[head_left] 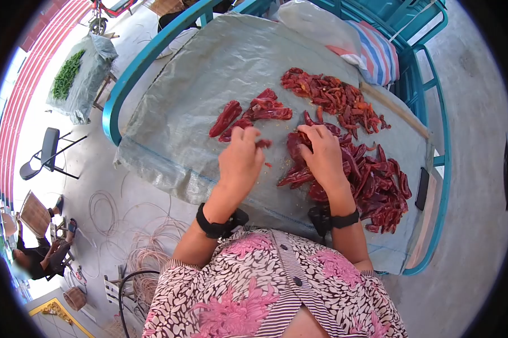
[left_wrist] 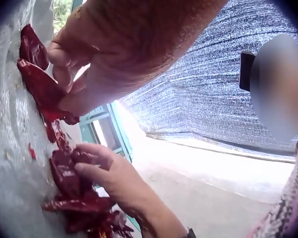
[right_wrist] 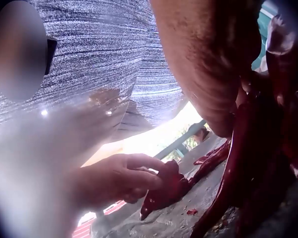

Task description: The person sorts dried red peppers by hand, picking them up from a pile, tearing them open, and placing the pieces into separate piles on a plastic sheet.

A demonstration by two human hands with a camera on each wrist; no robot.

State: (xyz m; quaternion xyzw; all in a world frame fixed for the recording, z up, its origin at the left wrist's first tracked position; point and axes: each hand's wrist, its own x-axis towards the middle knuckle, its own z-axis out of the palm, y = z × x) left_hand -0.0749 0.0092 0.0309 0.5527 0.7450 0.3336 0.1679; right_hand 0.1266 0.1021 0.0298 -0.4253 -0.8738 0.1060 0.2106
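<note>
Dried red chili peppers lie in groups on a grey-green woven plastic sheet (head_left: 186, 73). My left hand (head_left: 240, 163) is over the middle of the sheet, beside a small group of large peppers (head_left: 268, 107). Its thumb and fingers pinch a wrinkled dark red pepper (left_wrist: 42, 89), and a blurred red piece shows by the fingertips in the head view. My right hand (head_left: 324, 158) is at the left edge of the big pepper pile (head_left: 377, 186). Its thumb and fingers grip a glossy pepper (left_wrist: 64, 171) there; the palm hides part of it.
Smaller, brighter chili pieces (head_left: 332, 96) form a heap at the back. A dark phone (head_left: 422, 188) lies by the right edge. Blue-green metal rails (head_left: 116, 107) border the sheet, with a striped sack (head_left: 372, 53) behind. A seated person (head_left: 45, 256) is at the far left.
</note>
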